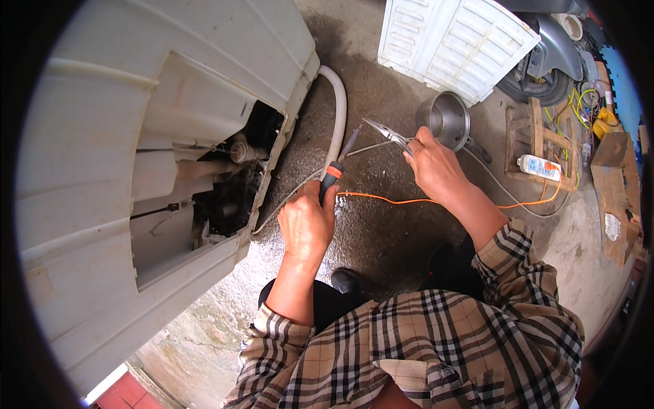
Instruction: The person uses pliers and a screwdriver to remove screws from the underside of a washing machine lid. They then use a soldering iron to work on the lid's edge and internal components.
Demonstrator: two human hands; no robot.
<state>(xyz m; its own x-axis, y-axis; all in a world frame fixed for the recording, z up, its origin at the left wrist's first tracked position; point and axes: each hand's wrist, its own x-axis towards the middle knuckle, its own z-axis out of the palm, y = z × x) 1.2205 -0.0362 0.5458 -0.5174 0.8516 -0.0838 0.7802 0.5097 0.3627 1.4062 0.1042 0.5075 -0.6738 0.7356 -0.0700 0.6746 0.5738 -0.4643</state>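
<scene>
In my left hand (304,221) is a hand tool (332,178) with a black and orange handle and a tapered grey tip. The fingers wrap its handle, and the tip points up and away. My right hand (436,167) grips needle-nose pliers (385,131), whose jaws reach left toward that tip without visibly touching it. On my left stands a large white appliance housing (88,204) with a cut-out showing pipes and dark inner parts. A pale ribbed hose (337,102) curves out of it, behind the left hand's tool.
Beyond my right hand stands a metal pot (446,119), near a white louvred panel (449,41). A wooden stool (538,136) bears a white power strip (540,167). An orange cord (395,202) crosses the wet floor. Cardboard (613,198) lies at far right.
</scene>
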